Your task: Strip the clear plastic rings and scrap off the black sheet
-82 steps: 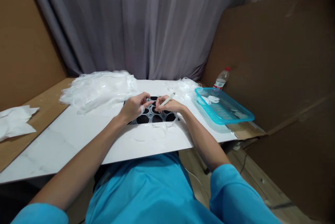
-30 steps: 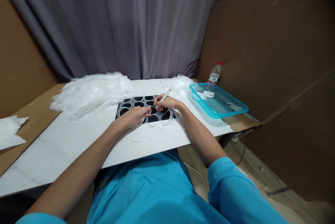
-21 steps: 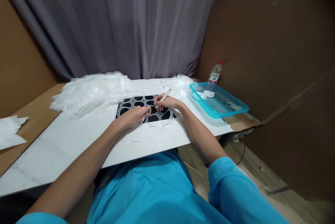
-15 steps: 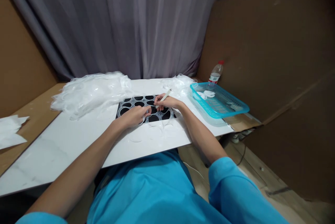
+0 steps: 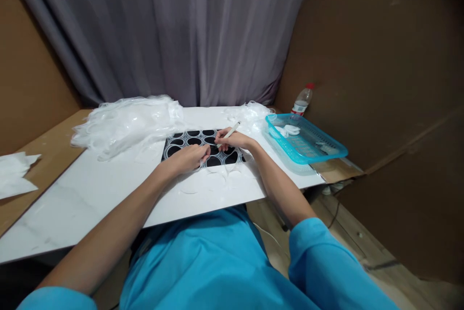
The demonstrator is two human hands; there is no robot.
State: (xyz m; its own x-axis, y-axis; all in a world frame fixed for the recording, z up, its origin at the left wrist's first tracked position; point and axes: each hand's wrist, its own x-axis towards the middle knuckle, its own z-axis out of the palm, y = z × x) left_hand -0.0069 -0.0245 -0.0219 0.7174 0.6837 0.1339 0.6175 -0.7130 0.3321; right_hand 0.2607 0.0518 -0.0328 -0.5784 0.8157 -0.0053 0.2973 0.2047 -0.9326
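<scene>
A white pen-like tool (image 5: 232,129) is pinched in my right hand (image 5: 226,140), its tip pointing down toward my other hand. My left hand (image 5: 194,156) rests curled over the left part of a black patterned sheet (image 5: 176,149), its fingers pressed together near the tool's tip. Whatever those fingers hold is too small to make out. Pale loops and curves cover the dark sheet. Thin clear curved strips (image 5: 226,171) lie along the sheet's near edge.
A large heap of clear plastic film (image 5: 130,124) lies at the back left, with a smaller heap (image 5: 250,113) at the back right. On the right stand a blue basket (image 5: 308,159) with white items (image 5: 291,130) and a bottle (image 5: 301,101). White paper (image 5: 16,175) lies far left.
The view has shifted slightly. Both hands stay over the black sheet in nearly the same pose, the pen-like tool still in my right hand.
</scene>
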